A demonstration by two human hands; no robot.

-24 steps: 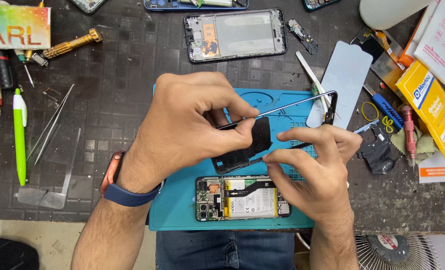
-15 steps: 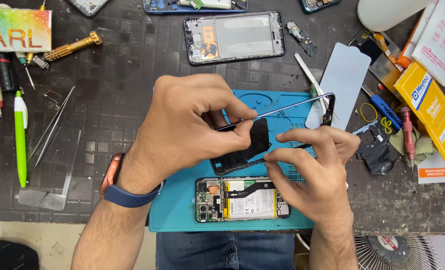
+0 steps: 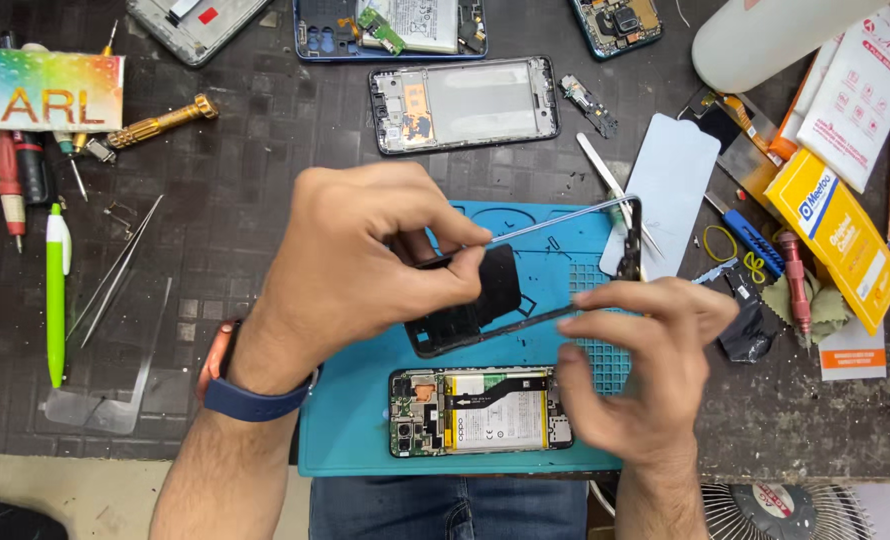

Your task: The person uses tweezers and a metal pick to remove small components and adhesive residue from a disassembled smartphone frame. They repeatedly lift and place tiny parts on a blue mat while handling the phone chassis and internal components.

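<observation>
Two hands hold a black phone frame (image 3: pixel 525 300) above the blue work mat (image 3: pixel 355 420) — tilted, one end raised. Left hand (image 3: pixel 365 260) is pinched on the frame's near end, thumb and fingers closed over its dark panel. Right hand (image 3: pixel 645 370) grips the frame's lower edge at the far end, fingers closed. An opened phone (image 3: pixel 480 410) lies flat on the mat just below — battery exposed.

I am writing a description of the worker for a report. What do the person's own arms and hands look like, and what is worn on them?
Both forearms are bare, with no sleeves and no gloves. The left hand has a watch at the wrist, with a dark blue band and an orange-red case. The right hand shows no ring, band or watch. No markings are visible on either arm.
</observation>
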